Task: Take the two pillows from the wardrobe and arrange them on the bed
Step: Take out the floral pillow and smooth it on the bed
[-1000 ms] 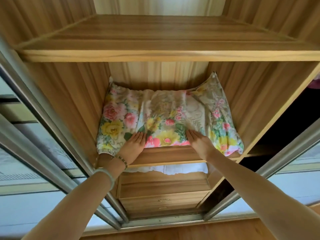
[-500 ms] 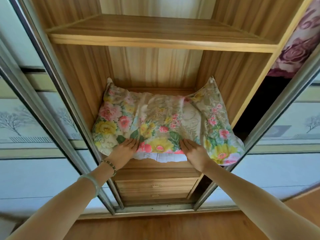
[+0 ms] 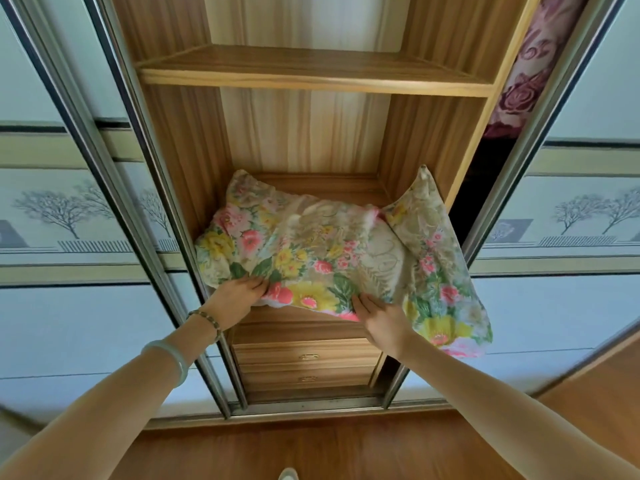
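pillow (image 3: 322, 258) on wardrobe (image 3: 194, 140) shelf, front edge overhanging | drawers (image 3: 306, 358) below | left hand (image 3: 235, 294), right hand (image 3: 381, 320) at front edge

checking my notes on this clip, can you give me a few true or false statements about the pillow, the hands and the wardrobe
1. Both hands grip the front edge of the floral pillow. True: the left hand and the right hand both hold it.
2. The pillow lies on the bed. False: it is partly on a wardrobe shelf, its right end hanging out.
3. The shelf above holds folded clothes. False: nothing shows on it.
4. The left arm wears a pale bangle and a beaded bracelet. True.
5. The drawers below the pillow stand open. False: they are shut.
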`<action>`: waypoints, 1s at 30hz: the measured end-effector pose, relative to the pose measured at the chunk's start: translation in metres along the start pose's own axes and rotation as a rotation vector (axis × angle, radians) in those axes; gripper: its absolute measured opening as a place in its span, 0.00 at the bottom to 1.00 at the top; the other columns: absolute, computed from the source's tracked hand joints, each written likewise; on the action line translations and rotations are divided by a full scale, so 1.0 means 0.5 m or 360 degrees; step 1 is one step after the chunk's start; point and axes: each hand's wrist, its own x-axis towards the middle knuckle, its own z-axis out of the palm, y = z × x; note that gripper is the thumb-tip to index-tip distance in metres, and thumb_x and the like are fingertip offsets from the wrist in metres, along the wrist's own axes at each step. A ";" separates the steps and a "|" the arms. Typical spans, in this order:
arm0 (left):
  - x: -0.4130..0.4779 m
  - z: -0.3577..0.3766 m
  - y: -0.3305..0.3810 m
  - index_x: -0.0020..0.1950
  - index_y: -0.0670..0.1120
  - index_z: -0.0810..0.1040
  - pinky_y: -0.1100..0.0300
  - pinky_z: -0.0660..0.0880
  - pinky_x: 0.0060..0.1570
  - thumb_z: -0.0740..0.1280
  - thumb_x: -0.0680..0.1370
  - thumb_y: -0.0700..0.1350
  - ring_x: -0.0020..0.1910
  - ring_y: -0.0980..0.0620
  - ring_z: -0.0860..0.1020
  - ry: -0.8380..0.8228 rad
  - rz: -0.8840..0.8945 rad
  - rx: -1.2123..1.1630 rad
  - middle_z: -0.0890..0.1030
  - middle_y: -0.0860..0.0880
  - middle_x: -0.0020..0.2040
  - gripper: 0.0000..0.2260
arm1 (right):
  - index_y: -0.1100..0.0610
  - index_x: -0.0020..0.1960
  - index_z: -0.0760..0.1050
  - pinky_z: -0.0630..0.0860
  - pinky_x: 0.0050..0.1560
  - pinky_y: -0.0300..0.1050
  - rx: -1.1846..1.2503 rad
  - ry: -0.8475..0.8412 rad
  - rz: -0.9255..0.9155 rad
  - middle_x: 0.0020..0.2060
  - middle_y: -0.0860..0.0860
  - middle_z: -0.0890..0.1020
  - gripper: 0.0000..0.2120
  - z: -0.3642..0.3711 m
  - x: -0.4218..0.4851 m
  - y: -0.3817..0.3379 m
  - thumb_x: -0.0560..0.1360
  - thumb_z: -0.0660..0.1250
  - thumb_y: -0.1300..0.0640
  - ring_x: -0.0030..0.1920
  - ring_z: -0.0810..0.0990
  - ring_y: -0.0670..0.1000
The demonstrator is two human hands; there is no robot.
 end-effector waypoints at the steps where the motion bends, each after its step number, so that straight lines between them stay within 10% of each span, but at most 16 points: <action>1: 0.000 0.001 0.015 0.45 0.40 0.85 0.63 0.77 0.25 0.79 0.47 0.29 0.33 0.50 0.84 0.0035 0.0025 -0.0012 0.85 0.46 0.40 0.27 | 0.64 0.48 0.83 0.81 0.32 0.41 -0.0001 -0.0010 0.0023 0.40 0.56 0.86 0.26 -0.004 -0.012 0.006 0.49 0.79 0.63 0.40 0.86 0.52; 7: -0.053 0.064 0.116 0.48 0.43 0.86 0.60 0.82 0.36 0.80 0.52 0.32 0.41 0.51 0.85 0.0058 -0.0057 -0.0145 0.86 0.46 0.47 0.26 | 0.63 0.48 0.83 0.82 0.33 0.43 -0.0022 0.0004 0.0049 0.43 0.56 0.86 0.22 -0.008 -0.080 0.045 0.54 0.77 0.67 0.43 0.86 0.53; 10: -0.076 0.082 0.112 0.52 0.42 0.85 0.47 0.79 0.52 0.74 0.70 0.42 0.48 0.46 0.85 0.0207 -0.0249 -0.0261 0.85 0.44 0.52 0.11 | 0.63 0.49 0.83 0.82 0.33 0.43 -0.0012 0.0027 0.0037 0.43 0.57 0.86 0.22 -0.003 -0.076 0.042 0.55 0.77 0.66 0.44 0.86 0.53; 14: -0.119 0.105 0.107 0.68 0.41 0.76 0.44 0.62 0.71 0.52 0.78 0.66 0.69 0.40 0.71 0.0182 -0.0659 -0.0390 0.73 0.39 0.69 0.33 | 0.61 0.48 0.83 0.82 0.38 0.44 -0.0012 -0.0023 -0.0079 0.42 0.55 0.85 0.22 0.003 -0.077 0.056 0.54 0.78 0.65 0.43 0.85 0.54; 17: -0.142 0.115 0.154 0.78 0.41 0.57 0.51 0.49 0.74 0.61 0.69 0.69 0.77 0.42 0.55 0.0380 -0.1732 -0.1158 0.57 0.40 0.78 0.46 | 0.60 0.51 0.82 0.81 0.47 0.47 -0.0046 -0.0170 -0.0172 0.45 0.55 0.83 0.28 0.010 -0.072 0.068 0.51 0.80 0.58 0.46 0.83 0.56; 20: -0.118 0.122 0.182 0.73 0.46 0.64 0.54 0.64 0.68 0.67 0.68 0.71 0.73 0.42 0.65 0.0772 -0.2531 -0.2428 0.71 0.48 0.69 0.43 | 0.59 0.52 0.80 0.80 0.49 0.47 -0.0064 -0.0281 -0.0232 0.47 0.55 0.82 0.32 0.018 -0.063 0.074 0.49 0.81 0.54 0.46 0.82 0.55; 23: -0.065 0.124 0.179 0.70 0.47 0.71 0.41 0.70 0.65 0.65 0.71 0.68 0.65 0.37 0.75 0.0670 -0.2362 -0.3740 0.76 0.42 0.66 0.34 | 0.59 0.52 0.79 0.79 0.47 0.48 -0.0058 -0.0353 -0.0336 0.48 0.55 0.81 0.33 0.032 -0.060 0.083 0.51 0.82 0.48 0.46 0.81 0.55; 30: 0.026 0.124 0.178 0.70 0.45 0.73 0.44 0.75 0.59 0.66 0.76 0.59 0.62 0.44 0.77 0.0907 -0.2652 -0.3691 0.77 0.43 0.67 0.27 | 0.60 0.54 0.79 0.78 0.48 0.50 0.0106 0.0144 -0.0485 0.54 0.61 0.80 0.23 0.036 0.046 0.108 0.70 0.69 0.43 0.48 0.80 0.59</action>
